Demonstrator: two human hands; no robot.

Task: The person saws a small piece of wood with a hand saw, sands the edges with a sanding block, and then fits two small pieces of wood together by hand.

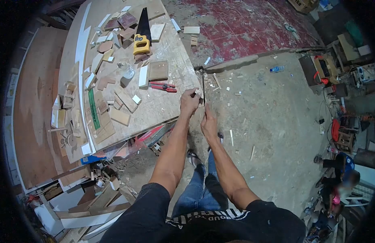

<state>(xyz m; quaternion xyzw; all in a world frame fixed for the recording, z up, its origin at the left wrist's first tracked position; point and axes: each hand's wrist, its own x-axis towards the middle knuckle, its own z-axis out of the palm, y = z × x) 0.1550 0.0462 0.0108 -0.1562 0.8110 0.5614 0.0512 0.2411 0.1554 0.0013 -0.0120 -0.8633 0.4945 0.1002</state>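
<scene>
Tool (pixel 203 87): centre of the frame, upright in the picture just beside the table corner; long, thin and dark, too narrow to tell whether file or blade. It looks stiff and light, probably rough along its length, so the lower end seems the safest place to take hold.

Small pale piece (pixel 198 93): centre of the frame, close against the tool, partly covered by fingers. Likely wood, light and firm; best pinched by its sides, since so little shows to grip.

Left hand (pixel 189 103): at the table edge, fingers bent and nearly closed on the small pale piece.

Right hand (pixel 209 123): just below it in the frame, fingers wrapped closed around the tool's lower end.

Table (pixel 178 72): upper left, a broad, pale wooden board, scuffed and dusty.

Handsaw (pixel 143 33): upper left, flat dark tapering blade, chunky yellow handle.

Red-and-black tool (pixel 163 86): left of centre, slim, lying flat.

Green strip (pixel 94 109): left, straight and flat, ruler-like.

Wood offcuts (pixel 126 100): left, blocks and slats, some bare-grained, some white-faced.

Floor (pixel 256 121): right of centre, grey, rough, strewn with chips and slivers.
</scene>
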